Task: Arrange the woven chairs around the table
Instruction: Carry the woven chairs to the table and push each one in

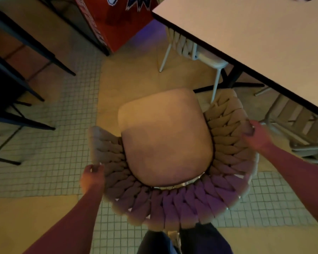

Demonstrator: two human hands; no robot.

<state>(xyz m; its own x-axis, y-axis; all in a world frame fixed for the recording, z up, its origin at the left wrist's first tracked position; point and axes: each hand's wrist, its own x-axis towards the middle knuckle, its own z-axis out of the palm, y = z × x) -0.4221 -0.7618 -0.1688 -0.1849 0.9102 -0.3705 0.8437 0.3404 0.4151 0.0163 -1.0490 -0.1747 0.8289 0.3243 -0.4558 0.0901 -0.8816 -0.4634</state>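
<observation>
Hands grip a woven chair [165, 143] from behind, left hand [93, 177] and right hand [253, 133] each clamped on an arm of its curved back, probably to steer it toward the table [255, 39] just ahead.

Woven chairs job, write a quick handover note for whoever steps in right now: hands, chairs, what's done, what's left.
Left hand grips the left side of the woven chair backrest; right hand grips the right side.
That chair stands in the open floor, its seat pointing roughly toward the table, not yet tucked in.
Done: a second chair already sits at the table's far edge; another chair shows under the near edge on the right.
Left: push the held chair up to the table.
</observation>
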